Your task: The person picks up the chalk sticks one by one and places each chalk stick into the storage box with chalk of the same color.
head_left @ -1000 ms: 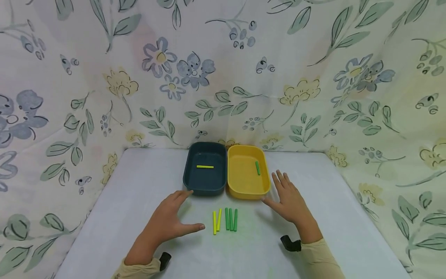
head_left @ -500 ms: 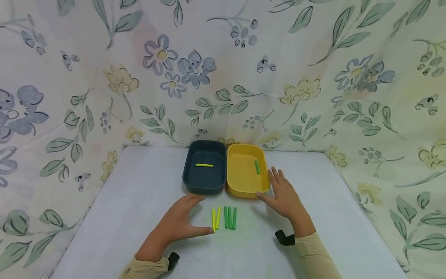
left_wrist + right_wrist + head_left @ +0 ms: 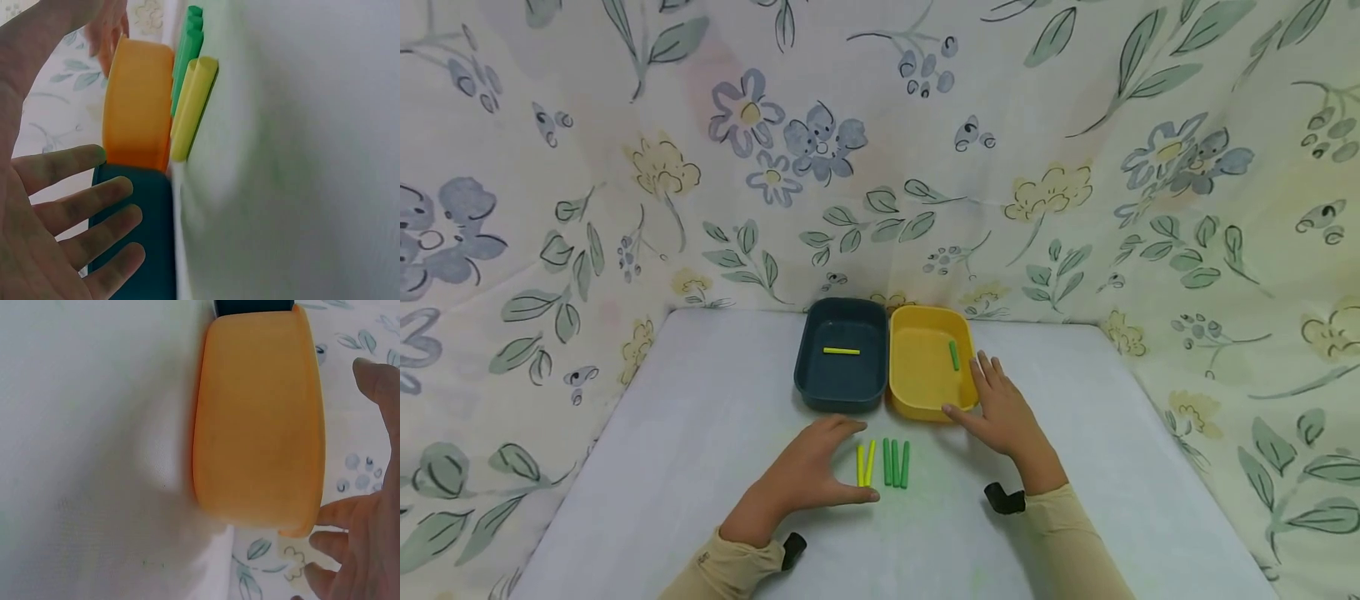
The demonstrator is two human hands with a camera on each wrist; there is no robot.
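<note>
now the splayed left hand [image 3: 807,469] has neared 2 yellow sticks [image 3: 870,462]; right hand [image 3: 1009,418] also splayed.

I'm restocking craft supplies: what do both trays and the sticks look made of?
The yellow tray and dark blue tray seem molded plastic, smooth with soft sheen: rounded corners, thin rims. The yellow sticks and green sticks look matte and evenly colored, perhaps chalk or plastic; can't tell which.

Cloth-screened spot, floral fabric [image 3: 895,125] around, white tabletop [image 3: 700,392], room type unclear

Wrist pics dim w/ soft shadows [image 3: 115,456]
</note>
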